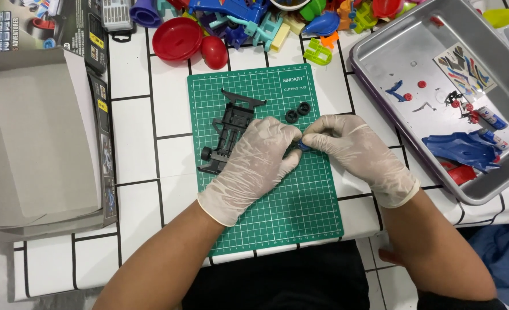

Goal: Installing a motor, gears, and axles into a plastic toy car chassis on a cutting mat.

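Both hands wear pale gloves and meet over a green cutting mat [300, 212]. My left hand [254, 166] and my right hand [358, 150] pinch a small blue and black wheel part [302, 147] between their fingertips. A dark grey toy car chassis [230, 127] lies on the mat just left of my left hand, with one black wheel [206, 153] fitted at its near left corner. Two loose black tyres [297, 112] rest on the mat above the hands.
A metal tray [381, 51] at the right holds a blue car body shell [461, 150], a sticker sheet [464, 70] and small red and blue parts. An open cardboard box [36, 132] lies at the left. Colourful plastic toys [249, 23] crowd the far edge.
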